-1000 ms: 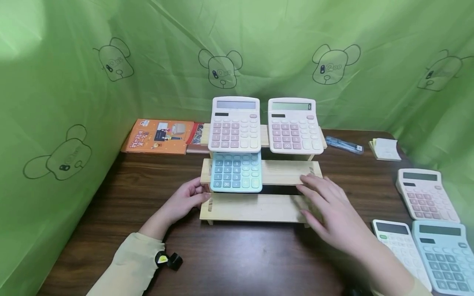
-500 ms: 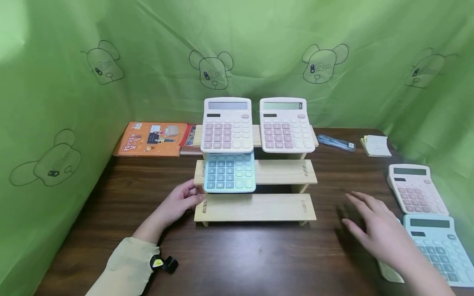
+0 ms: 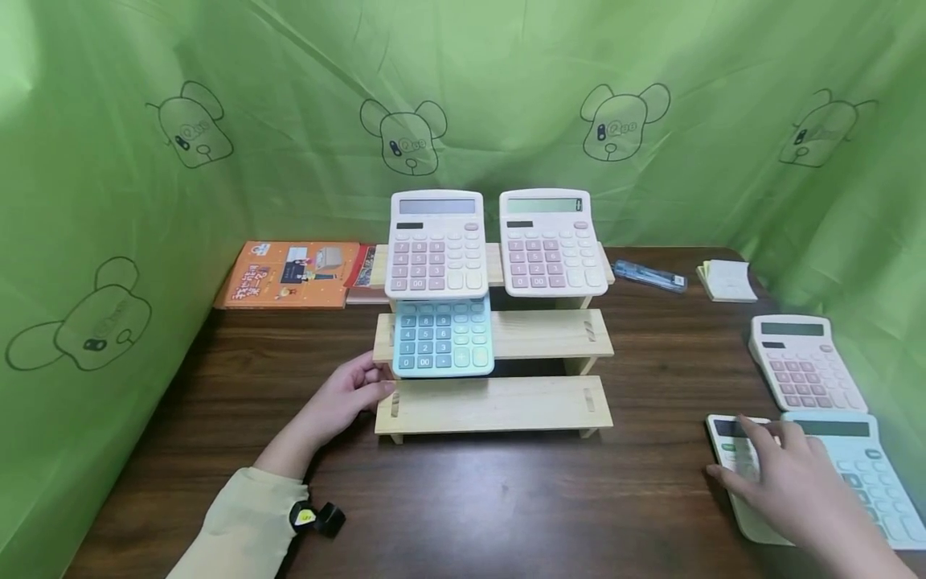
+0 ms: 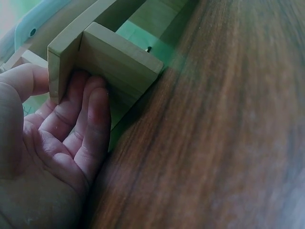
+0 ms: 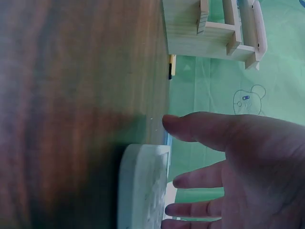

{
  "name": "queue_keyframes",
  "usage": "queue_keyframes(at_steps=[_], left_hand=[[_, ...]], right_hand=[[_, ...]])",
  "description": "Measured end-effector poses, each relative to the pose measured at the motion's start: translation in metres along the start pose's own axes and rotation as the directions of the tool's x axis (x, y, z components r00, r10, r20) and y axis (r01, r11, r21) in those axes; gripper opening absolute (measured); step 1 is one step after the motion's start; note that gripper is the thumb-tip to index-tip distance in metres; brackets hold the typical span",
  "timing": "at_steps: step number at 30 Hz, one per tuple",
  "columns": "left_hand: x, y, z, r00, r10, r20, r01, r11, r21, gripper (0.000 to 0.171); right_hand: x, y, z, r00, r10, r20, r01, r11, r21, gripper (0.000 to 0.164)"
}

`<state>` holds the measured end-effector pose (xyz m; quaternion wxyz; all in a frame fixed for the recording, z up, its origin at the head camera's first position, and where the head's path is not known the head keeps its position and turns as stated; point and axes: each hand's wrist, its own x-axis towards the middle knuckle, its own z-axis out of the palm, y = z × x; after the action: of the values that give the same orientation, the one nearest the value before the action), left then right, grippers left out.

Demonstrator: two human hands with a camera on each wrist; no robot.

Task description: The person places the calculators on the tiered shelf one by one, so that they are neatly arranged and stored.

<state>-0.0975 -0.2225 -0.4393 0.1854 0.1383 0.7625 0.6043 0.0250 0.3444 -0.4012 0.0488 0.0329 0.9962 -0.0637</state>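
My left hand (image 3: 338,408) grips the left end of the three-tier wooden shelf (image 3: 499,406). In the left wrist view its thumb lies over the edge of a board and the fingers are tucked beneath. My right hand (image 3: 799,482) hovers over the white calculator (image 3: 748,507) at the right, thumb at its left side, fingers apart and loosely bent. In the right wrist view, a gap shows between that hand and the calculator. Two pink-and-white calculators (image 3: 437,209) (image 3: 546,241) lean on the top tier. A blue calculator (image 3: 443,342) is on the middle tier, its top hidden.
Beside the white calculator lie another blue calculator (image 3: 878,498) and a pink one (image 3: 806,362). Behind the shelf's left side is an orange book (image 3: 289,273). A blue packet (image 3: 649,276) and a paper pad (image 3: 727,281) sit at the back right. Green cloth (image 3: 506,96) encloses the table.
My right hand has left the shelf's right end and moved right to above the white calculator. The left hand keeps its grip on the shelf. The head view has shifted slightly.
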Motion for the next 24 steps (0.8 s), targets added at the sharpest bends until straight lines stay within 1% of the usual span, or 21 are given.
queue_keyframes(at_steps=[3,6,10,13,14,20,24], left_hand=[[0.0,0.0,0.0,1.0,0.008,-0.001,-0.008,1.0,-0.006,0.038],[0.0,0.001,0.0,1.0,0.015,0.003,-0.015,1.0,-0.012,0.037],[0.0,0.001,0.001,1.0,0.012,0.005,-0.012,1.0,-0.005,0.035],[-0.001,0.0,0.0,1.0,0.008,0.001,-0.008,1.0,0.001,0.036],[-0.001,0.001,0.0,1.0,0.006,0.001,-0.006,1.0,0.0,0.036],[0.0,0.001,0.0,1.0,0.004,0.003,-0.004,1.0,-0.003,0.036],[-0.001,0.001,0.0,1.0,0.01,0.004,-0.01,1.0,-0.006,0.036]], right_hand=[[-0.004,0.005,0.003,1.0,0.007,0.009,-0.007,1.0,-0.013,0.097],[-0.006,0.003,0.005,1.0,0.023,0.01,-0.023,0.999,-0.033,0.098],[-0.007,-0.005,0.004,1.0,0.014,-0.028,-0.015,0.999,-0.032,0.089],[-0.007,-0.011,0.003,0.999,-0.014,-0.053,0.013,1.0,-0.026,0.084],[-0.007,-0.013,0.003,0.999,-0.018,-0.048,0.016,0.999,-0.028,0.084],[-0.008,-0.019,0.006,0.997,-0.047,-0.069,0.045,0.999,-0.027,0.085],[-0.01,-0.017,0.006,0.993,-0.084,-0.085,0.08,0.996,-0.048,0.086]])
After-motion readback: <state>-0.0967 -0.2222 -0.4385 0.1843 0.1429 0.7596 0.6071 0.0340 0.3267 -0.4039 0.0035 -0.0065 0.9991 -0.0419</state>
